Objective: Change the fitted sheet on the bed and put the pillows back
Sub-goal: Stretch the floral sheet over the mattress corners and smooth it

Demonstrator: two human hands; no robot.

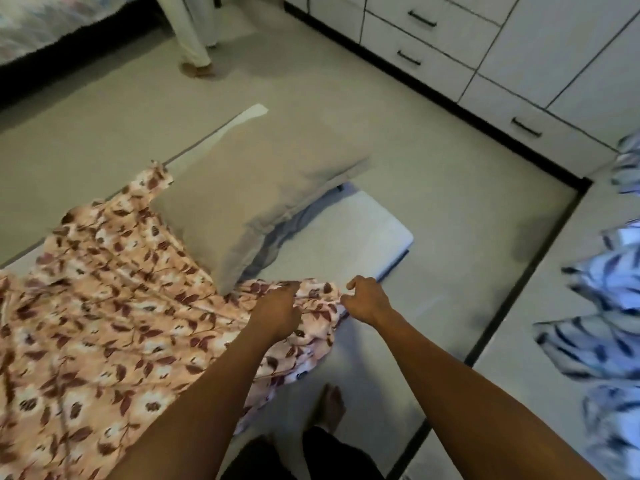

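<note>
A floral sheet in peach and brown lies spread over the left part of a low white mattress on the floor. A grey pillow lies across the mattress's bare corner. My left hand grips a bunched fold of the sheet near its edge. My right hand pinches the sheet's edge just to the right, its fingers curled. Both hands are near the mattress's front right side.
White drawers with dark handles line the far wall. Another person's legs stand at the back beside a bed. Blue striped fabric lies at the right. My bare foot stands on the floor below my hands.
</note>
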